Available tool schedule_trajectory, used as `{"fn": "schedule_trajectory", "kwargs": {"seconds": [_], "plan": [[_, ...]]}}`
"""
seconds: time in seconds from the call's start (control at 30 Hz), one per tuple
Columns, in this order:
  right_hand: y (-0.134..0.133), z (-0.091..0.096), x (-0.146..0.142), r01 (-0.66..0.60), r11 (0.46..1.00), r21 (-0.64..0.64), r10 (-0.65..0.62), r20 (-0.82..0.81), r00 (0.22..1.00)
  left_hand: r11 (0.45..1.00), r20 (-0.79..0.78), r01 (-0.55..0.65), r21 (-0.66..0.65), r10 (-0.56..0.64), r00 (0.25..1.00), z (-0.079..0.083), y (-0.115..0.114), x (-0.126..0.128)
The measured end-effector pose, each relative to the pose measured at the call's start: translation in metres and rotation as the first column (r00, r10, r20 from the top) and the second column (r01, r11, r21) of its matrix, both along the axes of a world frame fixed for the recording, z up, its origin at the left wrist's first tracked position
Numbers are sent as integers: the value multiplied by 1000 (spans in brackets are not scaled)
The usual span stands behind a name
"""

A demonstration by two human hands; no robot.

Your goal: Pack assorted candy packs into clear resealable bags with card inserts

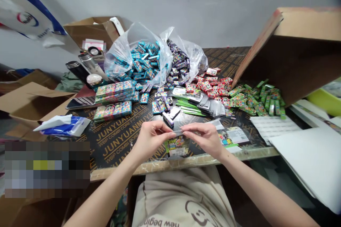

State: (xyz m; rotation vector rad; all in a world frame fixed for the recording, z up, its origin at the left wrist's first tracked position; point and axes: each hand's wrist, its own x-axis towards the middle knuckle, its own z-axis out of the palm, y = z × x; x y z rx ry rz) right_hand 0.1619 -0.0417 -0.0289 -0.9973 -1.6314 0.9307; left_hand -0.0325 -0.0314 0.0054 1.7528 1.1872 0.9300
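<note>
My left hand (153, 137) and my right hand (204, 137) meet over the front of the dark plywood table, fingertips pinched on the upper edge of a clear plastic bag (177, 145). A colourful printed card with green shows through the bag. Just beyond my left fingers lie small dark purple boxes (167, 120) and a few blue ones. Beside my right hand is another bagged card (234, 135). A stack of green-edged cards in clear bags (190, 106) lies behind my hands.
Open plastic bags hold blue boxes (144, 60) and purple boxes (179, 56). Red packets (210, 85) and green packets (255, 99) are heaped to the right, by a tilted carton (293, 53). Wrapped bundles (113, 110), flasks (77, 69) and a tissue pack (64, 126) sit left; white sheets (301, 163) lie right.
</note>
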Motion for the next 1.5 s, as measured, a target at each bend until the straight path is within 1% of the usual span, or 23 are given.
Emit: {"fn": "schedule_trajectory", "kwargs": {"seconds": [0.17,0.3,0.43,0.53,0.6,0.63,0.7,0.77,0.83,0.9,0.93,1.0,1.03,1.07,1.1,1.17,1.2,1.23,1.27,1.33,1.4,1.43,1.5], "plan": [[2,-10,11,-61,994,92,59,32,998,956,-108,58,287,-28,994,-6,-14,0],[2,-14,18,-169,976,141,156,101,983,946,-128,78,316,-39,991,-16,-16,-4],[-3,-35,17,-109,993,-44,110,37,993,963,14,-68,261,66,998,-21,-8,-10],[-7,-62,9,-161,964,-210,187,108,977,939,105,-251,233,233,967,-28,0,-25],[-3,-72,-5,-170,956,-241,214,172,961,884,172,-423,196,394,903,-37,5,-43],[3,-72,-14,-145,967,-209,187,201,962,837,207,-518,173,484,850,-43,6,-56],[25,-63,-37,-65,997,-50,76,282,956,708,277,-696,116,650,708,-59,7,-84],[58,-50,-63,-24,987,156,-45,426,904,576,323,-816,47,764,558,-79,1,-114],[98,-41,-87,-84,953,291,-121,621,774,503,303,-863,-41,830,469,-100,-10,-141],[137,-42,-106,-227,929,293,-108,800,591,483,173,-870,-101,869,463,-116,-25,-161],[154,-46,-114,-297,920,257,-82,865,494,482,65,-874,-71,876,478,-121,-31,-168],[180,-56,-124,-386,909,157,-22,944,330,508,-164,-853,118,857,488,-124,-40,-173],[188,-61,-127,-405,907,117,0,961,278,551,-251,-803,228,830,498,-122,-41,-172],[193,-63,-130,-417,904,91,18,968,249,618,-311,-726,301,783,538,-120,-40,-168],[195,-64,-131,-427,901,79,31,969,245,704,-345,-636,318,710,614,-116,-38,-162],[188,-58,-132,-443,891,99,47,951,307,849,-302,-488,204,529,793,-107,-28,-145],[181,-52,-132,-450,885,123,57,929,365,884,-215,-457,98,468,857,-103,-22,-135],[170,-44,-131,-459,876,147,75,899,430,891,-84,-453,-27,449,890,-100,-16,-124],[158,-36,-130,-482,861,164,110,865,490,880,71,-445,-167,461,885,-96,-10,-114],[129,-22,-125,-557,811,182,204,803,559,839,350,-343,-422,500,792,-91,-1,-93],[99,-14,-116,-587,786,196,239,778,580,823,487,-209,-528,495,720,-88,4,-74],[86,-13,-110,-557,804,206,220,768,601,824,503,-186,-535,488,713,-87,6,-67],[64,-15,-96,-403,886,228,119,729,674,827,494,-209,-522,493,716,-86,8,-56]]}}
